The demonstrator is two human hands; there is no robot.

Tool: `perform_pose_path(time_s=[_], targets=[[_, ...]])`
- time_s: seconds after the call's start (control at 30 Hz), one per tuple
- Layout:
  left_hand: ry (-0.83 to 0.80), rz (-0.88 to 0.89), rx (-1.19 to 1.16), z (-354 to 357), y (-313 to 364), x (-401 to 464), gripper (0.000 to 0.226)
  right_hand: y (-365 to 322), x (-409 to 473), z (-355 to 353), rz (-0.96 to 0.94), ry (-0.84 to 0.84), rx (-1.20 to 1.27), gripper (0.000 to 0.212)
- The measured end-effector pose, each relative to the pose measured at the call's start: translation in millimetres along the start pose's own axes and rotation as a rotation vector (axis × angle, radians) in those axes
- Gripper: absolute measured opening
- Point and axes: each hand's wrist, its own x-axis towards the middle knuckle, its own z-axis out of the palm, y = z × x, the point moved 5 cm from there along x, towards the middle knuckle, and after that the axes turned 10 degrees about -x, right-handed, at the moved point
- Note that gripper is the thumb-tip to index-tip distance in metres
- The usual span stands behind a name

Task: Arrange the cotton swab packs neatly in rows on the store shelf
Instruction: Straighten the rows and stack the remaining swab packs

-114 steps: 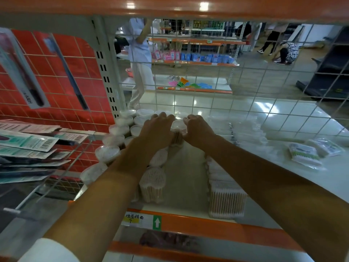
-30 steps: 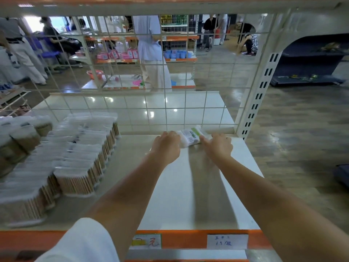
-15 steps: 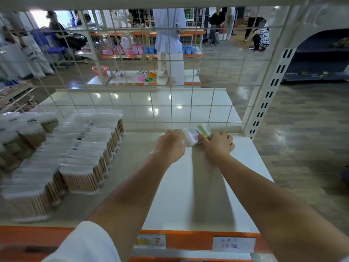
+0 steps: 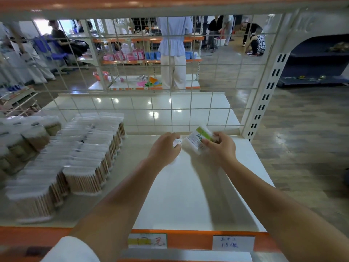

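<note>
Both arms reach over the orange front edge [image 4: 188, 241] of a white shelf [image 4: 188, 195] toward its back, where a wire grid panel [image 4: 170, 103] closes it off. The right hand [image 4: 219, 148] grips a cotton swab pack [image 4: 196, 141] with a green label, fingers curled round its right end; the pack is tilted, and blur hides whether it touches the shelf. The left hand [image 4: 164, 150] sits just beside the pack's left end, fingers bent around something small and pale; I cannot tell what it is or whether it is held. To the left, rows of swab packs [image 4: 81, 157] stand upright, running from the front edge back toward the grid, with more rounded tubs [image 4: 28, 135] further left. Between those rows and the shelf's right edge lies a broad bare stretch of white surface, where both forearms lie. A slotted upright post [image 4: 264, 103] marks the back right corner; beyond it the floor is wood-patterned. Two price tags [image 4: 233, 242] sit on the orange strip.
</note>
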Motion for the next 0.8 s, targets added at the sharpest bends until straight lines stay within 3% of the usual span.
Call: perform_pose_path(time_s=[0.27, 0.4, 0.5, 0.63, 0.8], targets=[[0.043, 0.141, -0.126, 5, 2, -20, 0.027, -14, -25, -13, -0.091, -0.012, 0.128, 0.034], [0.059, -0.139, -0.623, -1, 9, -28, 0.027, -30, -40, -17, -0.098, -0.037, 0.296, 0.064], [-0.031, -0.243, -0.954, -1, 21, -36, 0.032, -39, -51, -22, -0.098, -0.033, 0.397, 0.065], [-0.123, -0.276, -1.176, -2, 28, -47, 0.042, -50, -63, -29, -0.082, -0.059, 0.547, 0.058], [-0.188, -0.292, -1.300, 1, 30, -59, 0.030, -54, -75, -34, -0.087, -0.075, 0.627, 0.055]])
